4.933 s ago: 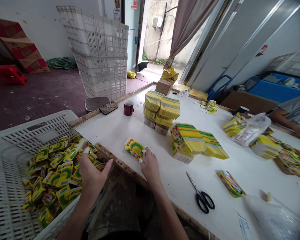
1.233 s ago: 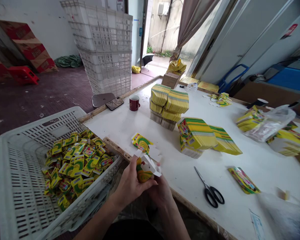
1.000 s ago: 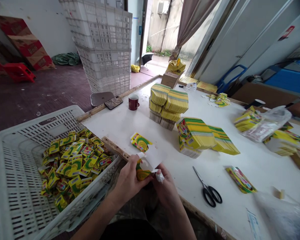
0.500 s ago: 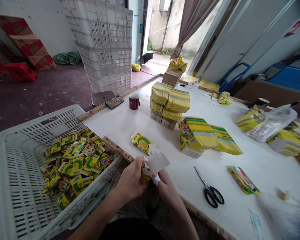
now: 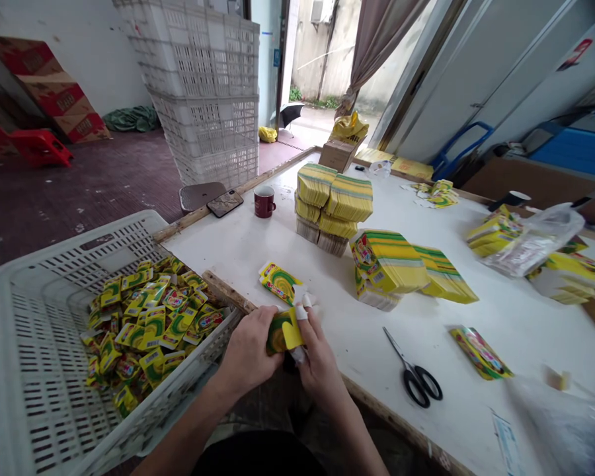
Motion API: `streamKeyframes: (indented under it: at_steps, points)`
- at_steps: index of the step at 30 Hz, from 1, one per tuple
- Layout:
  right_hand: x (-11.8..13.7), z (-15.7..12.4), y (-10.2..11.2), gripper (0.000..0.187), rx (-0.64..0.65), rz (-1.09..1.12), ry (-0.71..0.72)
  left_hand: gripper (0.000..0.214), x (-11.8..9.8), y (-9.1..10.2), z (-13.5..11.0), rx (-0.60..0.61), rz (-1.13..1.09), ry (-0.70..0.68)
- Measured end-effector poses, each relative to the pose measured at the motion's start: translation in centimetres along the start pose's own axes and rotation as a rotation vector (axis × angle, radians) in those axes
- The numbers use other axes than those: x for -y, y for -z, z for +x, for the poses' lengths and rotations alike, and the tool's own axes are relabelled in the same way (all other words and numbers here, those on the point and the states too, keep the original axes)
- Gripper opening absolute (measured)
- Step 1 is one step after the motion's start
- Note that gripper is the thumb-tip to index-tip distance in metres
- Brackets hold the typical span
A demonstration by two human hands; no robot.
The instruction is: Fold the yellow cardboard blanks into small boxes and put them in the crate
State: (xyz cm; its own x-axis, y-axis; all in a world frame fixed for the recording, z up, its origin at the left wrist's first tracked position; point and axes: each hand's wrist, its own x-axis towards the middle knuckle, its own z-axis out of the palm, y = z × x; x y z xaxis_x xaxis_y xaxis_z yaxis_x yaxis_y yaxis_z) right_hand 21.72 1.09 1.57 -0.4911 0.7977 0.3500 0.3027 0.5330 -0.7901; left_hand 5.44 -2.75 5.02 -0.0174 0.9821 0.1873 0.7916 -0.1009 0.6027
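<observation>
My left hand (image 5: 249, 344) grips a small yellow-and-green printed carton (image 5: 278, 332) at the table's near edge. Its yellow end flap stands out on the right side. White coverings wrap some fingertips of my right hand (image 5: 317, 350), which presses on the flap end of the same carton from the right. Just beyond my hands, another flat yellow carton (image 5: 279, 281) lies on the white table (image 5: 337, 370). Whether anything is inside the held carton cannot be made out.
At left, a white plastic crate (image 5: 34, 330) holds many small yellow cartons. Black-handled scissors (image 5: 414, 377) and a yellow packet (image 5: 480, 354) lie to the right. Stacked cartons (image 5: 389, 261), a maroon mug (image 5: 264, 203) and a phone (image 5: 225, 203) are farther back.
The pale inner side of the carton has turned away, and its yellow printed face and flap now show. My right fingers have moved up onto the flap end.
</observation>
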Motion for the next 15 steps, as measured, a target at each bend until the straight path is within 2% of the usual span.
streamKeyframes:
  at_steps: [4,6,9,12,15]
  points:
    - [-0.1,0.3,1.2,0.04,0.073,-0.019,0.032,0.042,0.0,1.0,0.3,0.033,-0.021,-0.004]
    - [0.1,0.8,2.4,0.028,0.107,0.006,0.056,0.047,0.0,1.4,0.4,0.06,-0.044,0.001]
    - [0.6,1.5,3.9,0.02,0.212,0.046,0.094,0.052,0.0,2.0,0.6,0.109,-0.063,-0.011]
    - [1.1,1.5,3.8,0.023,0.265,0.057,0.063,0.048,-0.2,2.3,0.8,0.13,-0.038,-0.016]
    - [1.1,0.9,2.3,0.042,0.206,0.14,-0.012,0.05,-0.4,2.2,0.8,0.098,0.002,-0.01]
